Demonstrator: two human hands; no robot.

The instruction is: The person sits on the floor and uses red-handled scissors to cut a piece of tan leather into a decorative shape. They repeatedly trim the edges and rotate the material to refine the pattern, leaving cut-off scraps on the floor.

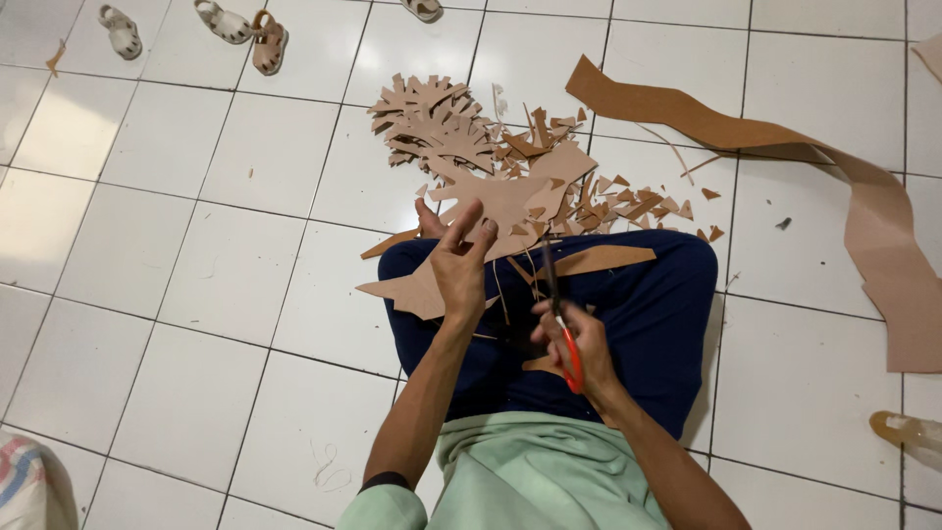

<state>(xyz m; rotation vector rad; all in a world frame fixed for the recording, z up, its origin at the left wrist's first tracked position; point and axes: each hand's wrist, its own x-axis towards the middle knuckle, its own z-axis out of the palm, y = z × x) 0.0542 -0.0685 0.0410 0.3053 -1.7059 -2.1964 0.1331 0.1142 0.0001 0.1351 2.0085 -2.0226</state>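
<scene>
I sit cross-legged on a white tiled floor in dark blue trousers. My left hand [458,257] holds a tan sheet of leather-like material [496,201] that lies over my knee, thumb and fingers spread on it. My right hand [577,345] grips scissors with orange handles [569,355], the blades pointing up into the sheet. A narrow tan strip [601,259] lies across my right leg. Beyond my knees sits a pile of cut tan shapes [437,123] and small triangular scraps [643,204].
A long wide band of tan material [785,147] curls across the floor at the right. Small sandals [123,31] [267,41] lie at the top left. A clear bottle [908,430] lies at the right edge; a striped bag [29,486] is at the bottom left.
</scene>
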